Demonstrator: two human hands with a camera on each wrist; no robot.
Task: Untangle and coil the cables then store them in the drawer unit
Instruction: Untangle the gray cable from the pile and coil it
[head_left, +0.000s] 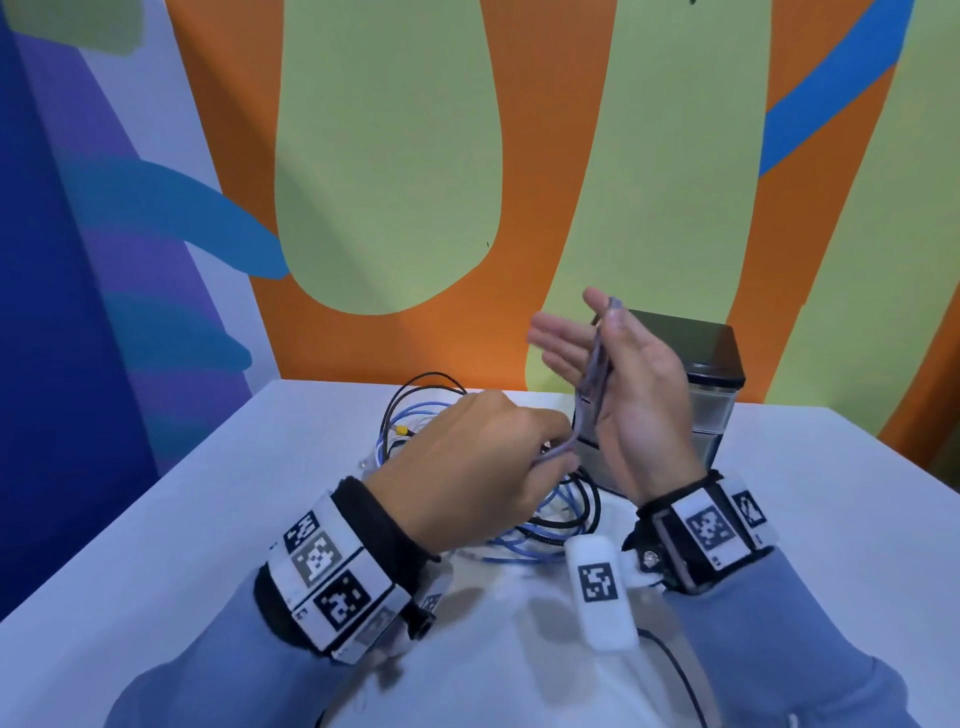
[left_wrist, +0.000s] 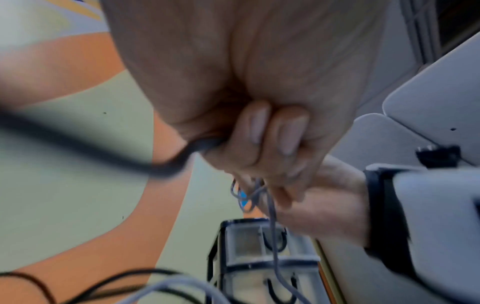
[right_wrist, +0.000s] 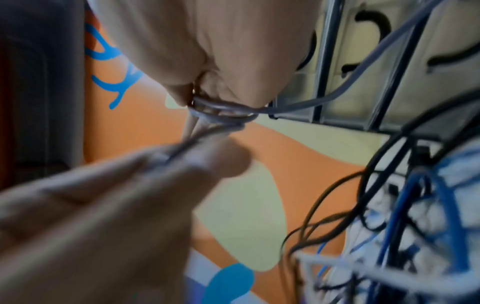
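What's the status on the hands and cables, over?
Left hand pinches thin grey cable; right hand holds its loops. Tangled blue and black cables on table before dark drawer unit.

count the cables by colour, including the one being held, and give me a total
grey cable, held between left hand and right hand: 1
black cable in the pile on the table: at least 1
blue cable in the pile: at least 1
white cable in the pile: at least 1
total: at least 4; the tangle hides any exact number

Grey cable (head_left: 595, 370) looped upright, tangled cables (head_left: 545, 519) before drawer unit (head_left: 711, 410)
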